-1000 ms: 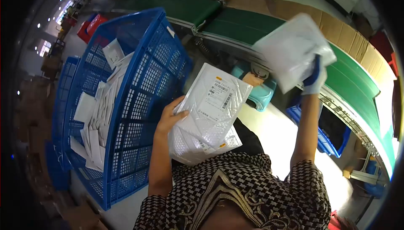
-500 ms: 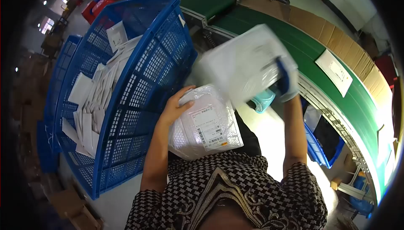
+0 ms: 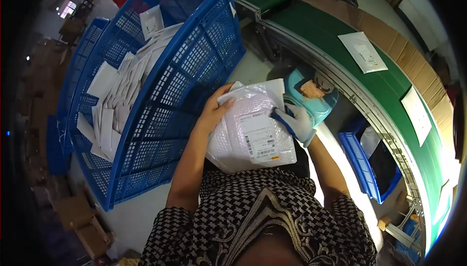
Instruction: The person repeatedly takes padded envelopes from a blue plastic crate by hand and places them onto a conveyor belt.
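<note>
A white bubble mailer (image 3: pixel 233 134) with a printed shipping label (image 3: pixel 260 139) is held tilted in front of my body. My bare left hand (image 3: pixel 218 108) is closed on its upper left edge, thumb on the front. On the right side, my right hand (image 3: pixel 296 124) wears a white glove with dark blue fingers. Its fingers are bent against the mailer beside the label, gripping there; the far side of the grip is hidden. A white flap (image 3: pixel 275 87) stands up along the mailer's top edge. Whether a second package lies behind cannot be made out.
To the left stands a large blue plastic basket (image 3: pixel 168 86) with many white mailers (image 3: pixel 121 86). A green conveyor belt (image 3: pixel 316 27) curves along the right, carrying flat mailers (image 3: pixel 364 52). A turquoise object (image 3: pixel 316 106) and a blue crate (image 3: pixel 360 164) are below the belt.
My right hand has come down and inward to the bubble mailer. The large white package it held raised is no longer visible. Mailers on the belt have shifted away; the view has turned slightly.
</note>
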A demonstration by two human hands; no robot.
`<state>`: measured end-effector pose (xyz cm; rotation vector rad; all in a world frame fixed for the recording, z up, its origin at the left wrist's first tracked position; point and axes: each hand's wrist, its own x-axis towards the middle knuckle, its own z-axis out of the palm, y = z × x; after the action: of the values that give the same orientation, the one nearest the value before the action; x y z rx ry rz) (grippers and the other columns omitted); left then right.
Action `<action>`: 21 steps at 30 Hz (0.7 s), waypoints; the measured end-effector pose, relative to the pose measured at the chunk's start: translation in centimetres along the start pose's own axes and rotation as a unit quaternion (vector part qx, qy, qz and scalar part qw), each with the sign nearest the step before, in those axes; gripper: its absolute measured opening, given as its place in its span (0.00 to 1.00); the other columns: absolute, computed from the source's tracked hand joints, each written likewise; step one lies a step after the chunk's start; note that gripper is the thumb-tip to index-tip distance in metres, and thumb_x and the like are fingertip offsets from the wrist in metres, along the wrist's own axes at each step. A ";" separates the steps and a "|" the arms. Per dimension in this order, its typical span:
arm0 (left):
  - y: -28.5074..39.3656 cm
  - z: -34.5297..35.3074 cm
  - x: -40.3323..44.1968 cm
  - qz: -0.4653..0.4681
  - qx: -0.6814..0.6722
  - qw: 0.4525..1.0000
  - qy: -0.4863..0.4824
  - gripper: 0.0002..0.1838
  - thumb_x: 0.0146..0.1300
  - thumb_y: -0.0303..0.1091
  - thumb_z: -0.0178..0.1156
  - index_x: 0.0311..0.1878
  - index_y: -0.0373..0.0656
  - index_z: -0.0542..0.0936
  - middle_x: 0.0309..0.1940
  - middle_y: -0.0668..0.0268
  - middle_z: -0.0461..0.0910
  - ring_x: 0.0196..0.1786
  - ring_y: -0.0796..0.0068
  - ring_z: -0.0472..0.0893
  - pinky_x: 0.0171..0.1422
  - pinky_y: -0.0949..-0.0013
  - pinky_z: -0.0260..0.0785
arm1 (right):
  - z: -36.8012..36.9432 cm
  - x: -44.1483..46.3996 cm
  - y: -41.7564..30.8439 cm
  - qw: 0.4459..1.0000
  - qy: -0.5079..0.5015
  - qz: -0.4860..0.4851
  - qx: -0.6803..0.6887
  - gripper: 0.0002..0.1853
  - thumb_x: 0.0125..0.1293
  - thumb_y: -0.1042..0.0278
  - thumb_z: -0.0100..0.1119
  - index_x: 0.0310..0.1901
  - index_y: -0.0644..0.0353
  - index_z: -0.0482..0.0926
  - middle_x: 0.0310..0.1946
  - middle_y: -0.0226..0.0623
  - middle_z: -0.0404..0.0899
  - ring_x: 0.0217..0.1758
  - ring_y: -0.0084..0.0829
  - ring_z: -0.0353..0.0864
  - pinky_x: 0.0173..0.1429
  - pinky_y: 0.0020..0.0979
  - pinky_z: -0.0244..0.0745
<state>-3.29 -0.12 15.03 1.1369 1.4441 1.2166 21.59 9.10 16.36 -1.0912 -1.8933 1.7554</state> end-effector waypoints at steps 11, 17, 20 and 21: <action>-0.3 0.7 -0.4 0.014 0.033 0.999 -0.003 0.28 0.55 0.18 0.57 0.61 0.36 0.66 0.47 0.57 0.76 0.45 0.72 0.76 0.51 0.76 0.66 | -19.1 8.3 3.9 0.868 0.405 -0.096 0.270 0.11 0.61 0.63 0.56 0.35 0.63 0.77 0.26 0.34 0.76 0.25 0.24 0.73 0.31 0.22 0.69; -0.1 0.0 -0.1 -0.023 -0.069 0.996 0.048 0.25 0.55 0.17 0.55 0.59 0.36 0.68 0.39 0.62 0.79 0.35 0.78 0.75 0.41 0.81 0.67 | -7.3 4.5 4.6 0.991 0.045 -0.050 0.112 0.17 0.64 0.58 0.50 0.41 0.67 0.76 0.30 0.37 0.78 0.31 0.28 0.75 0.39 0.23 0.71; 1.1 -0.2 0.2 -0.017 -0.042 0.997 0.070 0.24 0.55 0.16 0.55 0.58 0.36 0.70 0.36 0.63 0.79 0.33 0.80 0.75 0.38 0.82 0.66 | 0.2 1.1 1.2 0.916 -0.019 -0.396 -0.064 0.17 0.65 0.59 0.51 0.40 0.67 0.77 0.30 0.35 0.77 0.31 0.25 0.73 0.37 0.21 0.68; 1.7 0.0 0.8 -0.005 -0.031 0.997 0.065 0.23 0.55 0.16 0.55 0.57 0.36 0.70 0.35 0.64 0.79 0.32 0.81 0.74 0.37 0.82 0.66 | 1.6 -0.1 -0.1 0.979 0.027 -0.187 0.072 0.14 0.62 0.62 0.55 0.38 0.67 0.78 0.29 0.34 0.78 0.29 0.21 0.71 0.34 0.20 0.66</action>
<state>-3.31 0.83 16.64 1.0242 1.4970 1.3407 20.49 7.94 16.21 -0.6720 -1.7688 1.5992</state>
